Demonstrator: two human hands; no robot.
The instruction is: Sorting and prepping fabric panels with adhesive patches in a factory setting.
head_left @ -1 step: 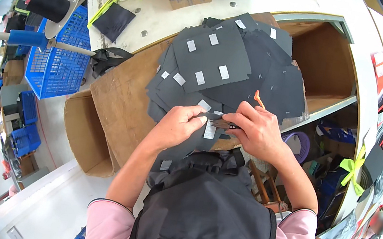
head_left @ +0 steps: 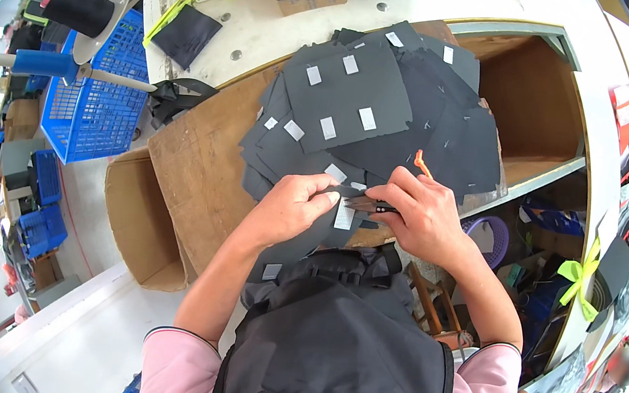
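Gripping a black fabric piece (head_left: 307, 237) at its far edge, my left hand (head_left: 293, 208) is closed narrow, fingers curled over the cloth. My right hand (head_left: 418, 213) is closed on a small dark clipper (head_left: 368, 203), whose tip points left toward the left hand; an orange tag (head_left: 421, 162) juts up behind the right knuckles. The piece lies directly below and between both hands, its long axis running near to far toward my lap, with a white label (head_left: 344, 215) just beside the tool tip. Both hands sit almost touching. Beyond them, a stack of black pieces (head_left: 374, 116) with white labels covers the wooden bench (head_left: 199, 156). A blue basket (head_left: 98, 106) stands far left.
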